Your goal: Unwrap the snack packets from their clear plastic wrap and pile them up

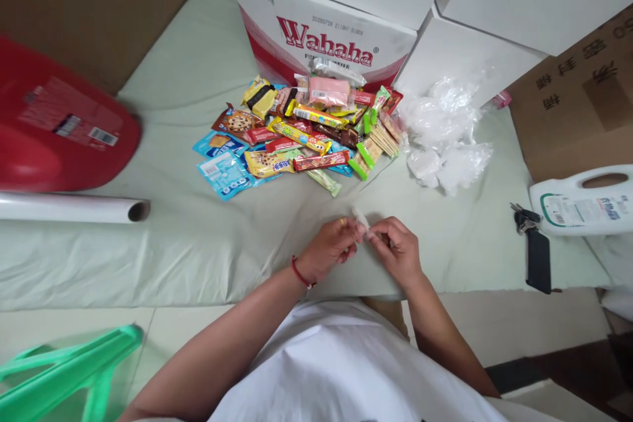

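My left hand [332, 244], with a red cord bracelet at the wrist, pinches a small bunched clear plastic bag [361, 216]. From the other side my right hand [398, 250] grips the same whitish bag, fingertips close to those of the left. The fingers cover part of it, so its full shape is hidden. Beyond my hands lies a heap of wrapped snacks [306, 138], with bars, biscuit packets and blue sachets. To the right of the heap sits a loose pile of crumpled clear plastic bags [448, 132].
A white and red Wahaha carton [326, 33] stands behind the snacks. On the left are a red container [64, 119] and a white roll [74, 208]. A white bottle [583, 201] and keys with a black fob [537, 257] lie right. A green stool [74, 369] stands below.
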{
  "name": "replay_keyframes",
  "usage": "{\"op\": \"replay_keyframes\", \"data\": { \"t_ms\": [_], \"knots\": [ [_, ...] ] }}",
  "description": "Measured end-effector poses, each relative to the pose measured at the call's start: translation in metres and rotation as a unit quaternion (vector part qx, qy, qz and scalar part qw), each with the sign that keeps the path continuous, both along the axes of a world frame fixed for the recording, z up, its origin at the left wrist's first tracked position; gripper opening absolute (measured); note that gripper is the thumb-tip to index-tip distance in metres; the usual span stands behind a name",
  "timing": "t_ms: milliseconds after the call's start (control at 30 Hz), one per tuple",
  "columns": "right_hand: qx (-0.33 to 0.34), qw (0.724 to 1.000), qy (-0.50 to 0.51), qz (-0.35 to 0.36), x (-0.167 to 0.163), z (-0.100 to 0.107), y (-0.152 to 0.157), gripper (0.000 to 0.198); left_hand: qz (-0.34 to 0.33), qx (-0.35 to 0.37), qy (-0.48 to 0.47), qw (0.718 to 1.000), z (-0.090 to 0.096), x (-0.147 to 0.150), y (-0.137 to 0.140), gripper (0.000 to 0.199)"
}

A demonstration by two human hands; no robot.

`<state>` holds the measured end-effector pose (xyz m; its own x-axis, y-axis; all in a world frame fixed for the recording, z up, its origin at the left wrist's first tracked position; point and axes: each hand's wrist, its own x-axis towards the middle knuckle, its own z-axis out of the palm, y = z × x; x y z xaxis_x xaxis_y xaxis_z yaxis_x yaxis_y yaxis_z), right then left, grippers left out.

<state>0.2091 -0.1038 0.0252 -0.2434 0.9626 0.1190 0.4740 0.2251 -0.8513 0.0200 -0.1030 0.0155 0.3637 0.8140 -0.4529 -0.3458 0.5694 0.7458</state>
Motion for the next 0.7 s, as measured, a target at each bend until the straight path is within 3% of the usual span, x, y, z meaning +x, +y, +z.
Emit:
{"op": "replay_keyframes", "data": {
  "t_ms": [200,333,500,700],
  "knots": [
    [-0.183,0.969,0.168,0.013,-0.008,-0.005,-0.001,0.022,0.001,0.026,0.046,0.999,-0.007,0.003,-0.003,0.039],
    [-0.259,0.920,0.281,-0.081,-0.004,-0.010,0.004,0.029,0.031,0.017,0.034,0.999,-0.008,0.003,-0.006,0.031],
    [-0.285,0.836,0.421,-0.205,0.006,-0.010,0.007,0.034,0.162,-0.030,-0.086,0.983,-0.010,-0.007,-0.011,0.023],
    [-0.310,0.814,0.453,-0.190,0.012,-0.007,-0.002,0.034,0.171,-0.076,-0.187,0.964,-0.011,-0.023,-0.012,0.016]
  ]
}}
